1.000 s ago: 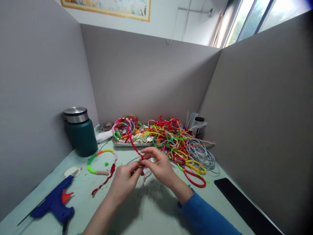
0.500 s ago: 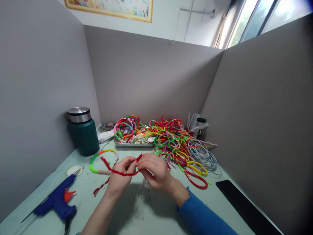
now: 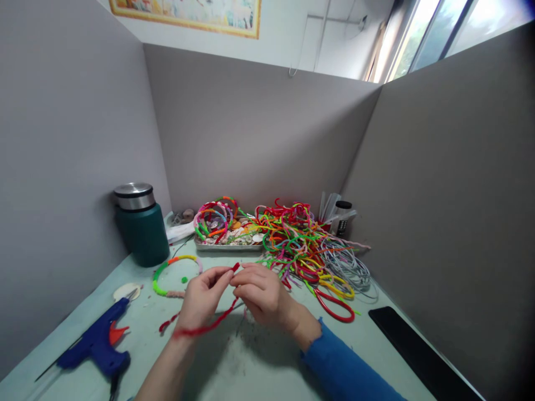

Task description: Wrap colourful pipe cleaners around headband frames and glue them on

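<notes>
Between my two hands is a fuzzy red pipe cleaner (image 3: 209, 328), its short end poking up above the fingertips and its long tail hanging down across my left wrist. My left hand (image 3: 204, 295) pinches it between thumb and forefinger. Close against it, my right hand (image 3: 263, 292) has its fingers curled on the same pipe cleaner. What exactly lies under the fingertips is hidden. Beyond my left hand lies a ring wrapped in green, yellow, orange and pink (image 3: 159, 278). A second red piece (image 3: 167, 323) rests on the table, partly behind my left wrist.
On the left are a blue glue gun (image 3: 94, 342) and a teal bottle (image 3: 144, 234). A metal tray (image 3: 229, 247) of shells and rings stands at the back. Right of it spreads a tangle of pipe cleaners (image 3: 292, 228) with grey cord (image 3: 346, 267). A black flat object (image 3: 418, 351) lies right.
The pipe cleaner's long tail has swung downward, from above my left hand to across my left wrist. Both hands remain nearly in place, fingertips together.
</notes>
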`<state>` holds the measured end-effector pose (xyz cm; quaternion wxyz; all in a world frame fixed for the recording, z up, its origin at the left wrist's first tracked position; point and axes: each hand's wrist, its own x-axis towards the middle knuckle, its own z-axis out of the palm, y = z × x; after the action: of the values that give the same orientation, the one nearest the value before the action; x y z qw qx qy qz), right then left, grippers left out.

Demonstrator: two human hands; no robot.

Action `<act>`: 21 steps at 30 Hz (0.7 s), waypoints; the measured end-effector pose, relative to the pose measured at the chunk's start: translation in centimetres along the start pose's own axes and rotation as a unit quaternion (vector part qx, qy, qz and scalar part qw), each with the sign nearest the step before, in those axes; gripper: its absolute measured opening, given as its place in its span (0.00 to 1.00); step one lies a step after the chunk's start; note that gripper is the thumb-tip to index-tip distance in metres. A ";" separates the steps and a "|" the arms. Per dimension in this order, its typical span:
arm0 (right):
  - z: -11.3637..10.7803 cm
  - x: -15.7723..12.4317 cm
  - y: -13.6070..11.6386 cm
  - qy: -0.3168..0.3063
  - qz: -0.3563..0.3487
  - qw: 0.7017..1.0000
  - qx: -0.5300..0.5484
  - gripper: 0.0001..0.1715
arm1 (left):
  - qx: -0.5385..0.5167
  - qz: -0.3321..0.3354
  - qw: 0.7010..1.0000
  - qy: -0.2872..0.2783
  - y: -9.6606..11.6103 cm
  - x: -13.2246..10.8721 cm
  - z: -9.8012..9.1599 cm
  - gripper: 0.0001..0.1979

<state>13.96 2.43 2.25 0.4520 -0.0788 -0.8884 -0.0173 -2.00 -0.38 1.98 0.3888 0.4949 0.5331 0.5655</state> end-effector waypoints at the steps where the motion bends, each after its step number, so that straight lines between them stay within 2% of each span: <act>1: -0.1 0.0 -0.1 0.002 0.008 1.000 0.003 0.11 | 0.001 -0.002 1.000 -0.003 0.1 -0.1 0.0 0.16; 5: -0.6 -0.1 -0.4 0.049 0.091 0.992 0.074 0.14 | 0.020 0.002 1.000 -0.021 -0.1 -0.2 -0.1 0.16; 8: -0.6 -0.1 0.1 0.108 0.229 0.957 0.139 0.10 | 0.036 0.000 0.999 -0.023 -0.3 -0.1 0.0 0.16; 10: -0.4 -0.2 0.6 0.109 0.341 0.908 0.216 0.10 | 0.043 0.001 0.999 -0.029 -0.4 -0.1 0.1 0.16; 12: -0.1 -0.2 1.1 0.070 0.432 0.842 0.315 0.11 | 0.052 0.002 0.998 -0.039 -0.2 -0.2 0.2 0.16; 14: 0.1 -0.2 1.4 0.018 0.489 0.775 0.399 0.13 | 0.065 0.000 0.997 -0.047 0.1 -0.4 0.2 0.16; 18: -0.4 -0.4 1.5 -0.075 0.526 0.666 0.523 0.17 | 0.081 0.009 0.995 -0.059 0.4 -0.8 0.3 0.15; 21: -0.9 -0.7 1.6 -0.130 0.498 0.615 0.598 0.20 | 0.082 0.044 0.993 -0.067 0.3 -0.9 0.4 0.13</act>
<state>15.38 3.86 2.16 0.2184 -0.2226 -0.5757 0.7559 -1.42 -1.17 2.11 0.3568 0.5846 0.5279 0.5022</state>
